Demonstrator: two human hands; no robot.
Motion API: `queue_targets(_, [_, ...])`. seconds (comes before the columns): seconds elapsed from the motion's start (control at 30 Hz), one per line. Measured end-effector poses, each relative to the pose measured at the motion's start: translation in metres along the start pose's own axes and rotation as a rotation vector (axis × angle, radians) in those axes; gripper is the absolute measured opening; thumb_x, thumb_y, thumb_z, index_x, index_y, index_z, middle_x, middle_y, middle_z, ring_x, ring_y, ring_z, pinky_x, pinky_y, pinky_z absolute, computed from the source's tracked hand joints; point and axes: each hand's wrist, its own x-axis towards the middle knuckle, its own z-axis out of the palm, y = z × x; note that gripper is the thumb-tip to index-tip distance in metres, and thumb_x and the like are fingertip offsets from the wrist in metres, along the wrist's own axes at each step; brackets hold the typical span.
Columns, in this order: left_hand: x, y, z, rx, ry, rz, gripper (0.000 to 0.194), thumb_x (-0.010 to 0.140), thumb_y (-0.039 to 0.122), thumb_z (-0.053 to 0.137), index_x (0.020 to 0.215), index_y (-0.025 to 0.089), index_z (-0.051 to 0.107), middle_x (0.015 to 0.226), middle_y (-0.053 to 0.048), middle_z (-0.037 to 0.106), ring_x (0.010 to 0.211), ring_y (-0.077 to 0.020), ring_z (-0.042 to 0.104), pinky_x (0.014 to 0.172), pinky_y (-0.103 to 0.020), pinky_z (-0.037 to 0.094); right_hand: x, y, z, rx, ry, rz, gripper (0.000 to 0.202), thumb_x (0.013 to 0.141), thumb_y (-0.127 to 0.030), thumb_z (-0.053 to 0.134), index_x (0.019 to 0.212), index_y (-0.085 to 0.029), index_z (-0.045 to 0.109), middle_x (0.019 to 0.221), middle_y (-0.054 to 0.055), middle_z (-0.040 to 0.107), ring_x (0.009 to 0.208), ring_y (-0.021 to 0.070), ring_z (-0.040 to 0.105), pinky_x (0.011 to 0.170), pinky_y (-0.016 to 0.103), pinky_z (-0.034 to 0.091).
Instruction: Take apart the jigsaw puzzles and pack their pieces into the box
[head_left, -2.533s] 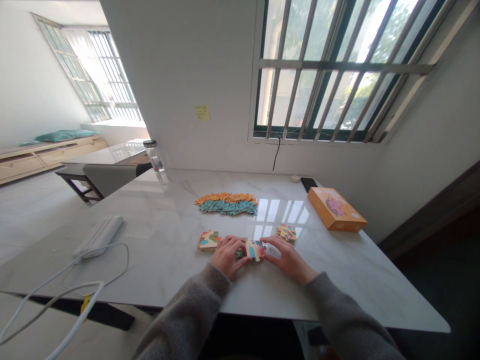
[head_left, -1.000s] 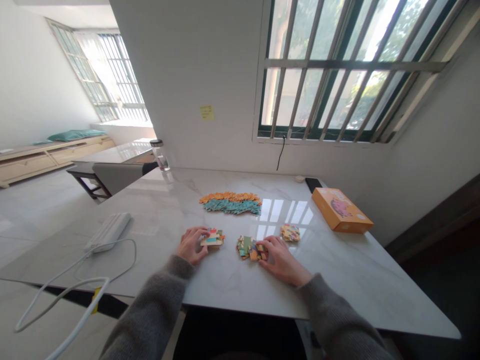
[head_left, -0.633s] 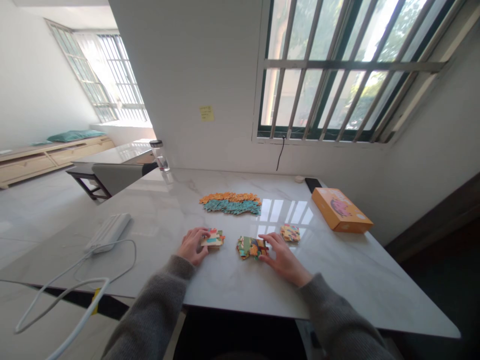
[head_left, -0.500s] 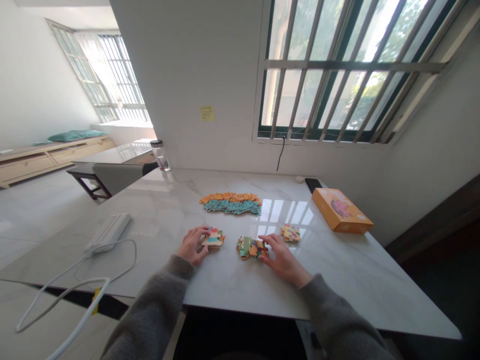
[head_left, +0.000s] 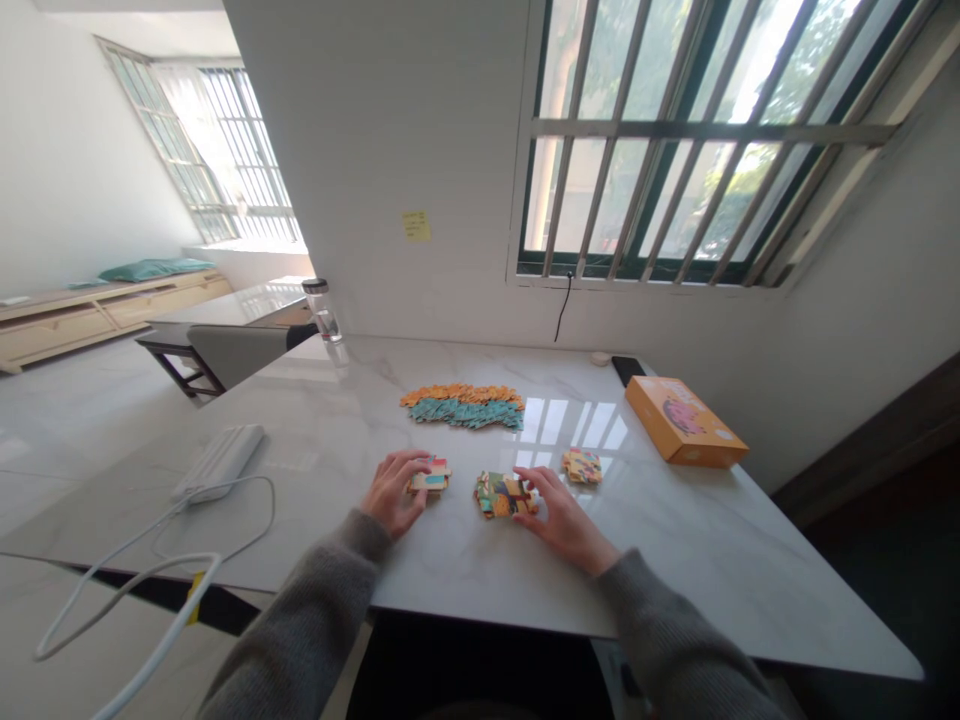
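Observation:
My left hand (head_left: 396, 492) has its fingers and thumb closed around the left side of a small stack of jigsaw puzzle pieces (head_left: 439, 479) in red, cream and light blue. To its right lies a wider green and brown pile of puzzle pieces (head_left: 492, 495). The fingertips and thumb of my right hand (head_left: 556, 508) grip the right end of that pile. Beyond the right hand rests a third small stack of puzzle pieces (head_left: 583, 465), yellow and red, touched by neither hand. Farther back, orange and teal puzzle pieces (head_left: 466, 408) lie in overlapping rows.
An orange box (head_left: 684, 422) with a pink picture sits at the right, near a black phone (head_left: 628, 371). On the left are a white power strip (head_left: 221, 462) and its looping cable (head_left: 161, 625). A clear bottle (head_left: 323, 312) stands at the table's far left corner.
The right hand's pile shows a different top face at its right end, where a piece has shifted or turned. My left hand has moved slightly, its thumb now farther over its stack.

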Motion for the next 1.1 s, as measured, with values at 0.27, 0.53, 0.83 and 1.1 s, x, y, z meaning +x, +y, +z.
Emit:
queue_targets(0.27, [0.015, 0.059, 0.025, -0.023, -0.123, 0.215, 0.042, 0.08, 0.037, 0.068, 0.119, 0.024, 0.058, 0.123, -0.009, 0.063, 0.112, -0.0281, 0.057, 0.101, -0.046, 0.042, 0.001, -0.008, 0.006, 0.032, 0.002, -0.069, 0.065, 0.083, -0.023, 0.072, 0.141, -0.03, 0.043, 0.123, 0.008, 0.055, 0.113, 0.0248, 0.053, 0.1, 0.043, 0.048])
queue_targets(0.53, [0.024, 0.072, 0.046, -0.116, 0.058, 0.162, 0.027, 0.088, 0.037, 0.066, 0.111, 0.023, 0.061, 0.111, -0.01, 0.066, 0.103, -0.0247, 0.063, 0.09, -0.041, 0.051, 0.003, -0.016, 0.007, 0.411, 0.138, 0.064, 0.063, 0.091, -0.031, 0.06, 0.147, -0.028, 0.031, 0.125, 0.011, 0.053, 0.096, 0.0189, 0.06, 0.088, 0.04, 0.054])
queue_targets(0.83, [0.024, 0.085, 0.064, -0.128, 0.037, 0.208, 0.031, 0.084, 0.034, 0.071, 0.112, 0.025, 0.062, 0.107, -0.009, 0.064, 0.097, -0.0241, 0.063, 0.085, -0.041, 0.054, 0.01, -0.009, 0.01, 0.662, 0.231, 0.252, 0.04, 0.093, -0.045, 0.052, 0.126, -0.023, 0.047, 0.075, -0.003, 0.048, 0.069, 0.0151, 0.054, 0.066, 0.029, 0.049])
queue_targets(1.1, [0.022, 0.081, 0.061, -0.203, -0.037, 0.254, 0.038, 0.084, 0.029, 0.07, 0.12, 0.026, 0.058, 0.127, -0.01, 0.06, 0.112, -0.0261, 0.059, 0.093, -0.043, 0.053, 0.005, -0.015, 0.007, 0.656, 0.065, 0.174, 0.051, 0.096, -0.041, 0.051, 0.141, -0.025, 0.034, 0.078, -0.003, 0.047, 0.071, 0.0138, 0.051, 0.072, 0.029, 0.047])
